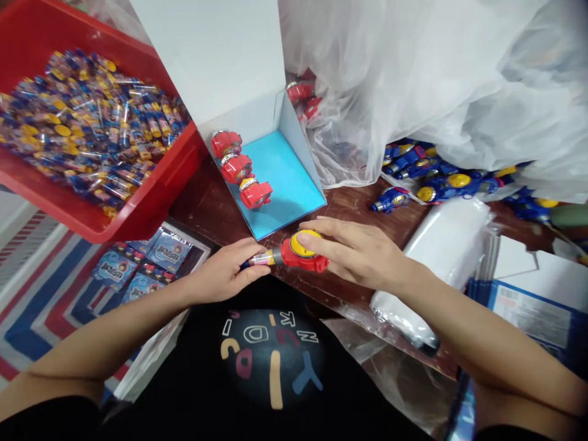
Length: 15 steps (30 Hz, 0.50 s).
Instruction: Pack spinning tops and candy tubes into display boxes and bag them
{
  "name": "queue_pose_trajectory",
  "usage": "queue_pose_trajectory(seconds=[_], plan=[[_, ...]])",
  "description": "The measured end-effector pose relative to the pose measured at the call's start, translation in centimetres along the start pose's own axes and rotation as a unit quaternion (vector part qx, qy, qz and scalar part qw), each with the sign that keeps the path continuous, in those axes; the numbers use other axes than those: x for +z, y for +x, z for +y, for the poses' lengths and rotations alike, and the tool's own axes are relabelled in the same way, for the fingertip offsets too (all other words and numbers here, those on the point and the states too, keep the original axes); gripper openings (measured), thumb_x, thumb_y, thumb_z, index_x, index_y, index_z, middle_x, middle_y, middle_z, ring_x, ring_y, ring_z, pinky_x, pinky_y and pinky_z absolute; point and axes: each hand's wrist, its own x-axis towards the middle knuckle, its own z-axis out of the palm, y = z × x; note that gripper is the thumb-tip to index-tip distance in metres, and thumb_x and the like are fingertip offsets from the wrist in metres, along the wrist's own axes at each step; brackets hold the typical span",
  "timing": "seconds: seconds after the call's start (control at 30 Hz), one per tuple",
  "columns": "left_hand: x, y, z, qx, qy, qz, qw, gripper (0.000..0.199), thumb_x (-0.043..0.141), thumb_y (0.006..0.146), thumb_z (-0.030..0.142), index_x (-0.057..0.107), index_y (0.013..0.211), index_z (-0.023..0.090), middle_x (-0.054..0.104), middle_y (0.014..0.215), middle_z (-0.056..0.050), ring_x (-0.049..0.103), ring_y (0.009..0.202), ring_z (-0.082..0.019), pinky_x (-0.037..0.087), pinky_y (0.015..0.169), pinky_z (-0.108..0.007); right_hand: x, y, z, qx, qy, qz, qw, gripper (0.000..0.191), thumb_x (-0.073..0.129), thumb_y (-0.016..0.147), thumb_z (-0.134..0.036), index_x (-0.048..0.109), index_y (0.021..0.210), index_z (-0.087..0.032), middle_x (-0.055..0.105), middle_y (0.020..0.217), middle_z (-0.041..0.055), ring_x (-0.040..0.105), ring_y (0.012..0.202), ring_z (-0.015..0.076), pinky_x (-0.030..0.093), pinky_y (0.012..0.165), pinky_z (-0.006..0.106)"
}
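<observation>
My right hand [367, 251] is closed around a red toy with a yellow round top [310, 248], its fingers lying over the far side. In my left hand [223, 272], thumb and fingers pinch a small clear tube [263, 258] with a label and a yellow end. The tube's end meets the toy's grey neck; whether it is fixed in, I cannot tell. Just beyond the hands, an open white box [287, 196] with a light blue bottom holds a row of red toys [255, 195] along its left side.
At the left stands a red bin [151, 199] heaped with small tubes [119, 122]. Blue toys [427, 171] lie by plastic bags [413, 79] at the right. Packed blue boxes [114, 269] sit lower left. A white plastic-wrapped bundle [427, 257] and folded cartons [533, 300] lie right.
</observation>
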Motion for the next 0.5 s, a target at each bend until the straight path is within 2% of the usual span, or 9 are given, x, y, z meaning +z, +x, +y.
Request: queue_pose_trajectory(seconds=[0.07,0.13,0.17,0.2,0.27,0.33,0.4,0.5], plan=[[0.7,0.2,-1.8,0.02,0.059,0.122,0.991,0.03,0.066,0.103,0.043,0.067,0.123,0.021,0.064,0.116,-0.009,0.063,0.107,-0.022,0.054,0.096,-0.037,-0.2,-0.2,0.3,0.059,0.014,0.014,0.998,0.057,0.054,0.108,-0.025,0.04,0.162,-0.029,0.07,0.13,0.0115,0.073,0.114,0.0238,0.067,0.087,0.035],[2.4,0.8,-4.4,-0.011,0.081,0.29,0.953,0.058,0.08,0.091,0.053,0.06,0.137,0.022,0.057,0.132,-0.013,0.061,0.116,-0.027,0.055,0.101,-0.043,-0.2,-0.3,1.0,0.131,0.002,0.024,0.991,0.061,0.059,0.106,-0.032,0.039,0.163,-0.031,0.069,0.127,0.0116,0.072,0.108,0.0242,0.066,0.08,0.034],[3.5,1.2,-5.8,-0.039,0.077,0.35,0.933,0.075,0.086,0.084,0.056,0.054,0.143,0.022,0.052,0.139,-0.016,0.061,0.118,-0.029,0.056,0.103,-0.046,-0.1,-0.3,1.4,0.156,-0.012,0.017,0.987,0.06,0.061,0.105,-0.034,0.041,0.162,-0.032,0.068,0.125,0.0116,0.071,0.105,0.0241,0.064,0.076,0.033],[4.7,1.6,-7.1,-0.069,0.066,0.381,0.92,0.092,0.09,0.078,0.057,0.047,0.15,0.021,0.047,0.145,-0.019,0.06,0.122,-0.031,0.056,0.106,-0.049,0.1,-0.2,1.6,0.17,-0.03,0.001,0.985,0.058,0.061,0.105,-0.035,0.044,0.16,-0.033,0.066,0.123,0.0112,0.071,0.101,0.0234,0.062,0.071,0.032],[6.6,2.5,-9.3,-0.106,0.058,0.376,0.919,0.116,0.094,0.072,0.057,0.03,0.162,0.02,0.036,0.158,-0.024,0.052,0.14,-0.039,0.048,0.118,-0.057,0.5,0.4,1.7,0.165,-0.066,-0.058,0.982,0.051,0.056,0.107,-0.036,0.048,0.158,-0.035,0.064,0.119,0.0097,0.068,0.09,0.0198,0.054,0.061,0.027],[7.3,3.1,-10.6,-0.106,0.079,0.336,0.932,0.128,0.093,0.073,0.055,0.016,0.169,0.021,0.023,0.17,-0.026,0.03,0.159,-0.043,0.031,0.13,-0.062,0.6,1.6,1.1,0.142,-0.088,-0.122,0.978,0.05,0.052,0.109,-0.038,0.047,0.158,-0.038,0.062,0.119,0.0084,0.063,0.08,0.0153,0.046,0.056,0.024],[6.9,3.1,-11.1,-0.091,0.092,0.308,0.942,0.123,0.087,0.081,0.056,0.01,0.171,0.022,0.016,0.176,-0.024,0.017,0.164,-0.042,0.021,0.133,-0.063,0.4,3.2,0.1,0.106,-0.098,-0.175,0.974,0.05,0.05,0.109,-0.037,0.045,0.16,-0.038,0.062,0.118,0.0078,0.057,0.071,0.0121,0.04,0.055,0.023],[4.8,2.3,-11.4,-0.071,0.075,0.281,0.954,0.116,0.083,0.086,0.058,0.013,0.172,0.024,0.017,0.177,-0.021,0.019,0.165,-0.04,0.022,0.134,-0.062,0.2,6.4,-1.1,0.061,-0.101,-0.233,0.965,0.049,0.046,0.11,-0.032,0.047,0.159,-0.035,0.064,0.114,0.008,0.05,0.063,0.01,0.033,0.055,0.025]])
